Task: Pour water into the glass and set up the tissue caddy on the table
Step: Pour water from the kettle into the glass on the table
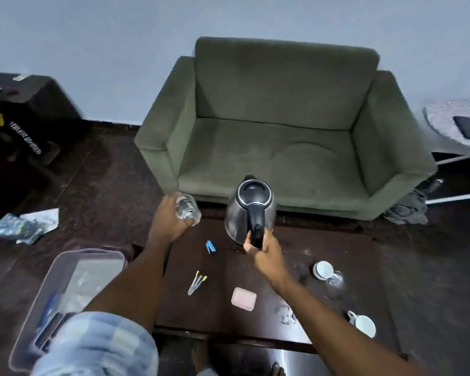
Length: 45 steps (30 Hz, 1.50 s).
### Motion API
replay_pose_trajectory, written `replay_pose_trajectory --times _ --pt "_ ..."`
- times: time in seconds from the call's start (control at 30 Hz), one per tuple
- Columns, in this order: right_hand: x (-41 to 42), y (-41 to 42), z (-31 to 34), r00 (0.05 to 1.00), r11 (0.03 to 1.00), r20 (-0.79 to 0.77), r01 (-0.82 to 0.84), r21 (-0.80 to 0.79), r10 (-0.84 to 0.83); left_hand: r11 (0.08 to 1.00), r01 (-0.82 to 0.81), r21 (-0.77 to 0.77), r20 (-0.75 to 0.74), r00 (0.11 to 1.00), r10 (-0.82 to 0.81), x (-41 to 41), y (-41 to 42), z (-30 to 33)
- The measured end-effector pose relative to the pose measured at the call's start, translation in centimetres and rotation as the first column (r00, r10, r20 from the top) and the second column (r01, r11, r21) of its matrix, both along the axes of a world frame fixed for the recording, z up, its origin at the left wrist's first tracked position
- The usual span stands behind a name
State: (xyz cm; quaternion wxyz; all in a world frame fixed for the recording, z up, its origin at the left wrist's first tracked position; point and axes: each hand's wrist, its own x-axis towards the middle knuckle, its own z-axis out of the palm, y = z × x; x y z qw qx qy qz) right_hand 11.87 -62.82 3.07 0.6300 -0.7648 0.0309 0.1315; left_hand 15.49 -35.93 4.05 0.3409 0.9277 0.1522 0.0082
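My left hand point(168, 219) is wrapped around the clear glass point(188, 210), held above the dark table's point(296, 253) far-left corner. My right hand point(263, 249) grips the black handle of the steel kettle point(248, 210), upright just beside the glass, before the green sofa point(277, 126).

At frame centre, my left hand point(171, 222) holds the glass point(188, 210); my right hand point(263, 251) grips the kettle point(248, 210) handle above the bench point(296, 253).
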Motion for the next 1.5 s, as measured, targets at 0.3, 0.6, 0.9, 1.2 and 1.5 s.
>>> replay_pose_trajectory --times 0.3,0.6,0.9,1.2,1.5 --pt "1.0 -8.3 -7.3 0.980 0.980 -0.007 0.199 -0.014 -0.199 0.973 0.227 -0.045 0.042 0.973 -0.226 4.3 -11.5 -6.3" --pt "-0.2 -9.1 -15.8 0.974 0.974 0.016 0.224 -0.039 -0.224 0.956 0.292 0.014 -0.114 0.951 -0.288 2.6 -15.1 -17.5" --pt "-3.7 -10.0 -24.3 0.986 0.986 0.013 0.167 0.000 -0.167 0.977 0.214 0.000 -0.003 0.977 -0.214 0.2 -16.5 -27.5" --pt "-4.0 -12.1 -28.2 0.978 0.994 0.174 0.113 0.004 -0.112 0.995 0.097 -0.034 0.100 0.991 -0.093 -1.5 -17.3 -31.8" --pt "-5.5 -14.1 -27.7 0.962 0.960 0.154 0.245 -0.138 -0.223 0.994 0.075 -0.081 0.006 0.997 -0.075 -4.9 -18.9 -29.7"
